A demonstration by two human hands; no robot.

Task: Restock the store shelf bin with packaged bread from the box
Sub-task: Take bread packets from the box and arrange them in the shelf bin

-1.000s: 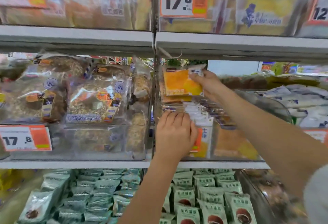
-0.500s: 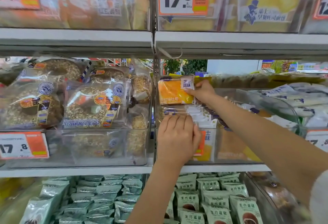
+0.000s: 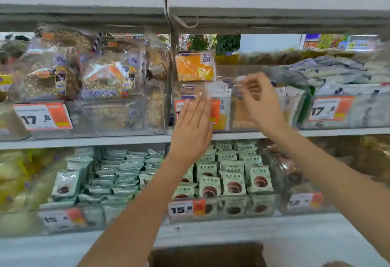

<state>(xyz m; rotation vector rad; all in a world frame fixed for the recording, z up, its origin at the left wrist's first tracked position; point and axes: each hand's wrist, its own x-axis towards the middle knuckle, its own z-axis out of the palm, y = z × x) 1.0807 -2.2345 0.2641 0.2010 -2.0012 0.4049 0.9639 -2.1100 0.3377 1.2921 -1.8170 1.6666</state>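
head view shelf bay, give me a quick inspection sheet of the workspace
surface: grey metal shelf carrying clear plastic bins.
job's things: orange packaged bread stands upright at the back left of the clear middle bin; more packs lie under it. Brown cardboard box at the bottom edge, contents not visible.
clutter: seeded round loaves in clear bags in the bin to the left; pale green snack packs on the shelf below.
grippers: left hand flat against the bin front, fingers straight; right hand empty, fingers loosely curled, blurred.
cables: nothing seen.
surroundings: orange-and-white price tags on bin fronts.
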